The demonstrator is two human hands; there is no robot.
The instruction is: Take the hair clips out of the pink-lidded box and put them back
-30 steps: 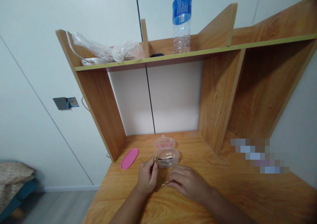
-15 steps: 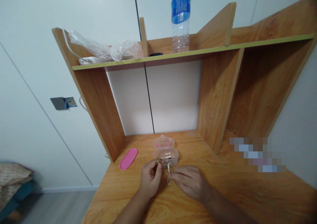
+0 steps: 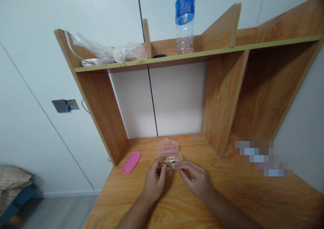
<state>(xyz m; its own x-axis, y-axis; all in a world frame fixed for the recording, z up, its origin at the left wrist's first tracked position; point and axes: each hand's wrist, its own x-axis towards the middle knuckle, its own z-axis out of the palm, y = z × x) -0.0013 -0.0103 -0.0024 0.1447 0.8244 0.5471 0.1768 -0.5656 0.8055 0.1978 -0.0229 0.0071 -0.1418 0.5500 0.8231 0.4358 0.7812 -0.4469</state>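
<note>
Left hand (image 3: 154, 181): fingers (image 3: 162, 168) drawn together, pinching a small gold-coloured metal piece (image 3: 161, 161) at the near-left rim of the clear case (image 3: 169, 153). The piece is too small to identify.

Right hand (image 3: 196, 181): fingers (image 3: 180, 168) closed tip to tip on a thin metal item (image 3: 172, 168), touching the case's near rim. Whether the two items join cannot be told.

The case sits lid-open on the wooden surface (image 3: 227, 202), just beyond both hands. A pink lid (image 3: 131, 162) lies flat to its left, apart from it. On the shelf (image 3: 202, 54) above, a water bottle (image 3: 185, 20) stands upright.
</note>
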